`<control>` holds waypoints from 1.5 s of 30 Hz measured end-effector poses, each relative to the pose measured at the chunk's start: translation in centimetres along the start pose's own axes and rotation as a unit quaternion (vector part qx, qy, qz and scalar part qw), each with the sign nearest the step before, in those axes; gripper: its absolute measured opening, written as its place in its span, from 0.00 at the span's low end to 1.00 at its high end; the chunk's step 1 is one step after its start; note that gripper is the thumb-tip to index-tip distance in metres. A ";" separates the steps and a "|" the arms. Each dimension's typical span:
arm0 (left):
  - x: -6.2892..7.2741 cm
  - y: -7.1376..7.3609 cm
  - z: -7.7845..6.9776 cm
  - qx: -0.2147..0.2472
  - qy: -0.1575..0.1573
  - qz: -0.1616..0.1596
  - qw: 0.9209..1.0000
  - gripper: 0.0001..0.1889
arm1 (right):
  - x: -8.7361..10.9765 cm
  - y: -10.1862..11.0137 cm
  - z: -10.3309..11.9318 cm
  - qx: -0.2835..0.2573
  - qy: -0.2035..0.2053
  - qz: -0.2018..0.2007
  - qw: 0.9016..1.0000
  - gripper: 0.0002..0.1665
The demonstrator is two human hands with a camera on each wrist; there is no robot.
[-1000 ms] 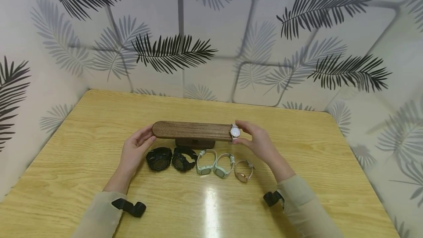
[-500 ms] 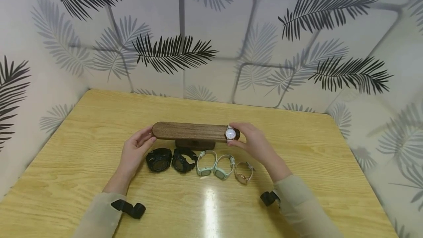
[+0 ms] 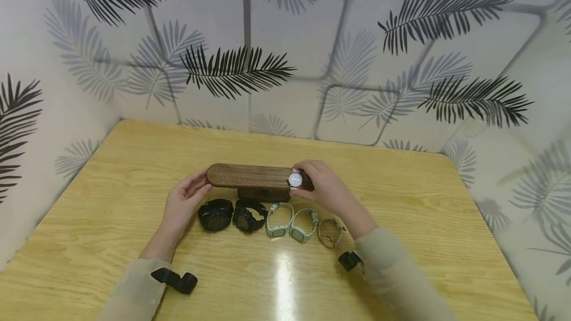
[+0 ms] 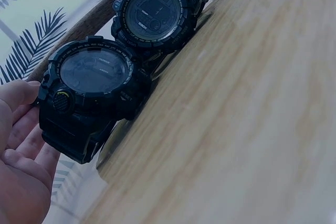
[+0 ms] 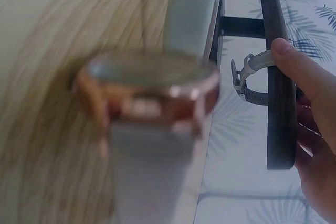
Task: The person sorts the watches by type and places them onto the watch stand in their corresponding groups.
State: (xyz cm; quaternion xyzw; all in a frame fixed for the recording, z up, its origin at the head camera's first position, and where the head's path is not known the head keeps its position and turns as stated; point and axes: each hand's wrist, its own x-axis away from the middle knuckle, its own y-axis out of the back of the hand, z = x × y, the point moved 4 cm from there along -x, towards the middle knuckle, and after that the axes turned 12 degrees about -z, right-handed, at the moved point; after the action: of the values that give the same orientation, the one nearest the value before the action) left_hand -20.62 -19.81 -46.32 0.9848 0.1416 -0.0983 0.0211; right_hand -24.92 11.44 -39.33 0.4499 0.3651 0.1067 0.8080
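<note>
A dark wooden watch stand [image 3: 250,176], a long bar with rounded ends on a short base, stands on the table. At its left end my left hand [image 3: 185,199] grips the tip between thumb and fingers. My right hand [image 3: 323,187] pinches a white-faced wristwatch [image 3: 295,179] that is looped round the bar, right of centre; the bar's right end lies partly behind this hand. In the right wrist view the watch's buckled pale strap [image 5: 253,98] hangs below the bar, the thumb pressing its edge.
In front of the stand, a row of watches rests on the wooden table [image 3: 223,281]: two black ones [image 3: 215,215], two mint-green ones [image 3: 278,222] and a rose-gold one [image 3: 329,240]. Behind the table rises a leaf-patterned wall [image 3: 285,103].
My right hand has slid the white-faced watch leftward along the bar from its right end, uncovering some bar to the right of it. The left hand stays at the left tip.
</note>
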 end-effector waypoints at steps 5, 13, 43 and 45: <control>-0.1 0.0 -0.1 -0.002 0.005 0.003 1.000 0.25 | -0.9 -0.8 1.0 0.015 0.002 0.025 1.000 0.40; 0.0 0.1 0.0 -0.001 0.009 0.000 1.000 0.25 | -1.9 -2.0 2.0 0.038 0.018 0.039 0.998 0.39; 0.0 0.0 -0.2 0.007 -0.002 0.001 1.000 0.25 | -2.5 -2.8 3.2 0.036 0.045 0.036 0.998 0.40; 0.0 0.0 -0.2 0.007 -0.001 0.002 1.000 0.25 | -2.3 -2.5 3.2 0.023 0.036 0.038 0.998 0.42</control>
State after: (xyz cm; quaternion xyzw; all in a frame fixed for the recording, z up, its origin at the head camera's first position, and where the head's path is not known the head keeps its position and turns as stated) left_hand -20.63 -19.78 -46.16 0.9851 0.1392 -0.1003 0.0140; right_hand -24.76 6.80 -39.22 0.4777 0.3787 0.1451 0.7793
